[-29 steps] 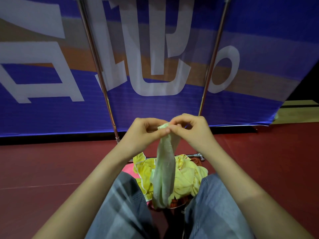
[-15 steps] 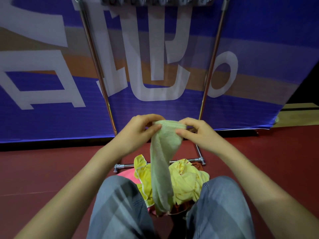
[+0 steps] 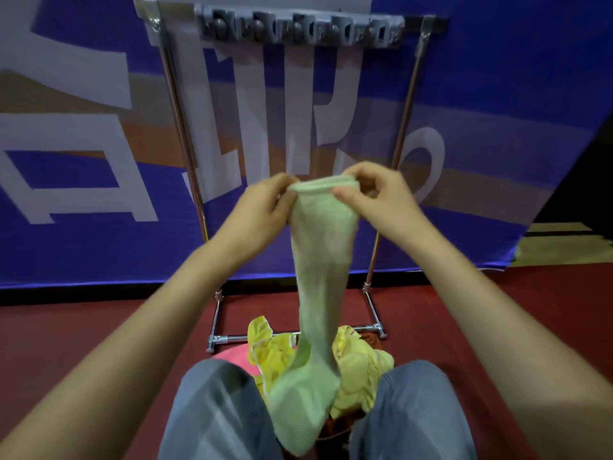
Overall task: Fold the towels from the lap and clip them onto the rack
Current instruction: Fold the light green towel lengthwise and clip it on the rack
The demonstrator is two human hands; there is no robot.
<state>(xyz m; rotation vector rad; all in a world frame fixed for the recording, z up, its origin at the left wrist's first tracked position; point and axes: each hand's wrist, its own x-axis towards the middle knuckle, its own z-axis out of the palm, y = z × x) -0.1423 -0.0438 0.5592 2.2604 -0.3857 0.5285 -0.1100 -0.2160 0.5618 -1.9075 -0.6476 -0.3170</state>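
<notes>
Dark red floor (image 3: 83,327), blue banner (image 3: 83,254) with white lettering as backdrop, and a chrome rack (image 3: 405,114) with a grey clip bar (image 3: 298,29) across its top standing just in front of it. Seated person's left hand (image 3: 262,207) and right hand (image 3: 378,197) each pinch the top hem of a pale green towel (image 3: 320,260), held below the clip bar. The towel's long axis is vertical, and its lower end drapes onto the lap between jeans-clad knees (image 3: 215,410), over crumpled yellow towels (image 3: 361,370) and a pink towel (image 3: 232,356).
</notes>
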